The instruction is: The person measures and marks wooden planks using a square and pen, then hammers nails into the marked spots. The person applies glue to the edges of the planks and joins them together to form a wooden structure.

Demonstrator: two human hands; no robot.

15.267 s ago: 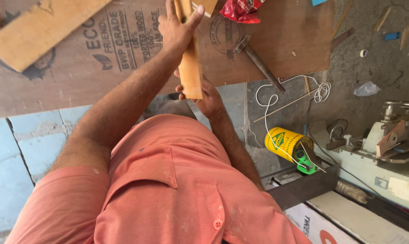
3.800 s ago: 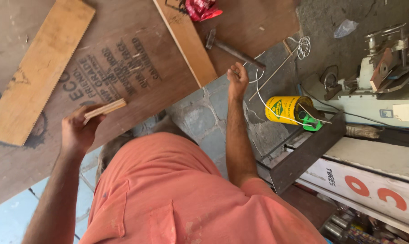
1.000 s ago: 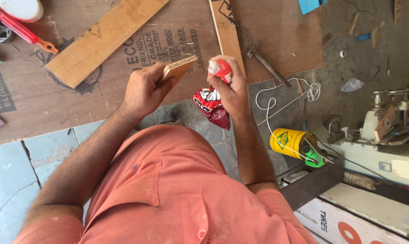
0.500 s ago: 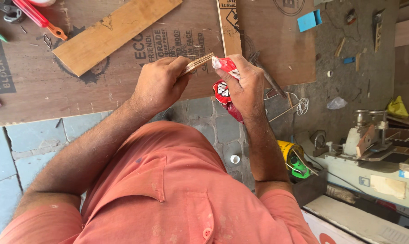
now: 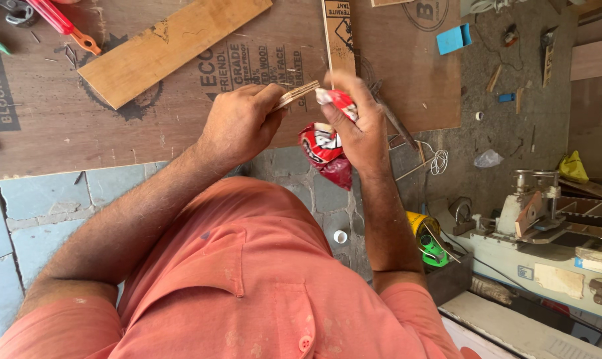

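Brown plywood sheet [image 5: 61, 133] flat on the floor, printed lettering on its face. Pale wooden plank [image 5: 171, 46] lies diagonally across it; a narrow printed strip [image 5: 339, 33] runs beside the plank's right end. Red-handled tool [image 5: 61, 20] at top left corner. Blue block [image 5: 452, 38] on the sheet's right edge. Yellow can [image 5: 421, 226] on grey floor, near a grey machine [image 5: 547, 226]. White cord [image 5: 438, 159] coiled nearby.

A brown plywood sheet [image 5: 61, 126] lies flat on a floor of pale blue-grey tiles [image 5: 21, 219] and rougher grey concrete [image 5: 507, 133] littered with wood scraps. A long pale plank [image 5: 168, 46] rests on the sheet. At right stands a cream-coloured woodworking machine [image 5: 547, 233]. Bright daylight falls across everything.
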